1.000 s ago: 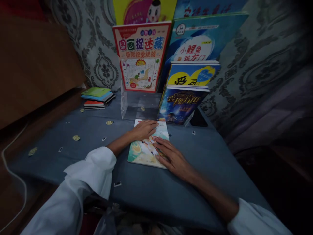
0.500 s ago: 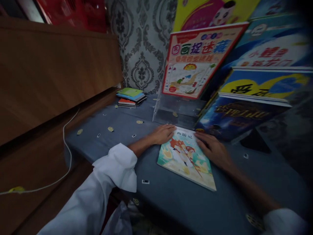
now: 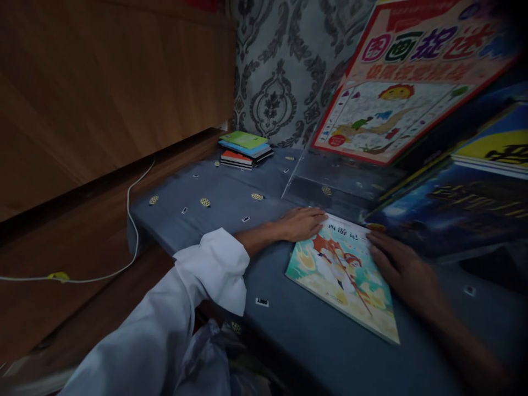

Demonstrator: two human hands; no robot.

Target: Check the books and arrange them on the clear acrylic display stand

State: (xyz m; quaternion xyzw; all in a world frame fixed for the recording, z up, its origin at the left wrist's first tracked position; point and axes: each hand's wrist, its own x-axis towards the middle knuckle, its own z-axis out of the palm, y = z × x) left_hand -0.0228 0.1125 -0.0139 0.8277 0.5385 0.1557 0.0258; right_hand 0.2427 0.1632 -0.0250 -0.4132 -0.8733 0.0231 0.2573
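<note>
A picture book [image 3: 342, 269] with a green, yellow and orange cover lies flat on the cloth-covered table, cover up, at a slant. My left hand [image 3: 302, 224] rests at its upper left edge, palm down, fingers stretched out and touching the corner. On the other side my right hand [image 3: 402, 269] lies along the upper right edge with its fingers extended. Neither hand is wrapped round the book. Just beyond it stands a clear display rack [image 3: 330, 179] bearing a red-bordered book [image 3: 396, 104]. To the right leans a dark blue book [image 3: 445, 214], partly cut off.
A small stack of books [image 3: 245, 146] sits at the table's far left, near the patterned wall [image 3: 272, 104]. A wooden cabinet [image 3: 115, 99] borders the left side. A white cable [image 3: 134, 231] hangs beside the table [image 3: 268, 335], whose front edge faces me.
My view has moved closer and turned left, so the rack and books appear larger and further right. Both hands stay at the picture book's upper edges.
</note>
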